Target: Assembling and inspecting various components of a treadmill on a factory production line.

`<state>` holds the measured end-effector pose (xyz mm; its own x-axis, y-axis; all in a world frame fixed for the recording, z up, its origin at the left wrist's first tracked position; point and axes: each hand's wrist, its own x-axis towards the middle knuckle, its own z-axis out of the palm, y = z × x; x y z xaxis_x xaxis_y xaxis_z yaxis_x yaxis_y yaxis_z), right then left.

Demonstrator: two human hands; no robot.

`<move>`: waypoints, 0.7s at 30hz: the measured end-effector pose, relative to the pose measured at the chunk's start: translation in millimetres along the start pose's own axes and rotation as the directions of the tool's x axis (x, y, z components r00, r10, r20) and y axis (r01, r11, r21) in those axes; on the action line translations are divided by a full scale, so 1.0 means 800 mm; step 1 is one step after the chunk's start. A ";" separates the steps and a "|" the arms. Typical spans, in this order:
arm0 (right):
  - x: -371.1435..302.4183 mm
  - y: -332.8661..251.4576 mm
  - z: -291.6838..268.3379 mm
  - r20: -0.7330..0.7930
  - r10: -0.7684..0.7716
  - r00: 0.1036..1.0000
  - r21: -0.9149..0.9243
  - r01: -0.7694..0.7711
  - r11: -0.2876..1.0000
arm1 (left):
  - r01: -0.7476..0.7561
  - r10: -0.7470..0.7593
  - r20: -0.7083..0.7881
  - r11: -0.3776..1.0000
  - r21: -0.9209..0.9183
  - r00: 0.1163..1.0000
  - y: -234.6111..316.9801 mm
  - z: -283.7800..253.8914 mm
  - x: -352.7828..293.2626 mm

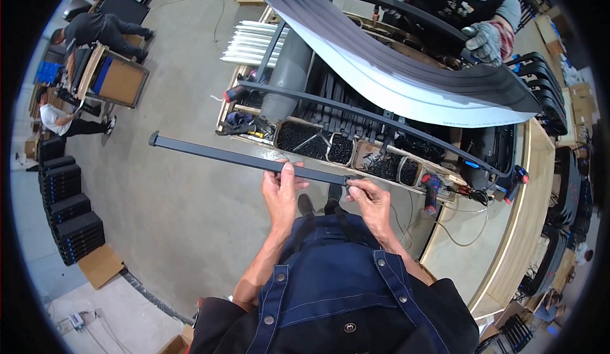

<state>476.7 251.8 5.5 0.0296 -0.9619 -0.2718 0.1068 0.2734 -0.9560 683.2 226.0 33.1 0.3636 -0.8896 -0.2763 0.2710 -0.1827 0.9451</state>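
A long black bar (219, 154) with a cap on its far left end lies across both my hands, in front of my body. My left hand (280, 189) grips it right of its middle, thumb on top. At the bar's right end, the fingers of my right hand (370, 201) pinch a small dark fitting (347, 181). Beyond the bar stands a workbench with bins of small black parts (305, 137). Over the bench a co-worker's gloved hand (485, 41) holds a large curved grey and white sheet (381, 68) by its dark frame.
A red and black power tool (431, 193) hangs at the bench's front edge, and another (516, 184) sits at its right corner. Silver strips (251, 44) stick out at the bench's left. Stacked black cases (79, 224) stand far left. A wooden-edged table (508, 240) runs along my right.
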 end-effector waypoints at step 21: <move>-0.004 0.002 0.035 -0.153 0.082 0.985 0.313 -0.030 0.949 | -0.035 0.041 0.148 0.999 -0.042 0.988 0.027 -0.002 0.005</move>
<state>504.3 255.6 8.0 -0.1143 -0.9249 -0.3627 0.4113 0.2883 -0.8647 691.9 218.8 52.0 0.2386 -0.9485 -0.2085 0.2949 -0.1338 0.9461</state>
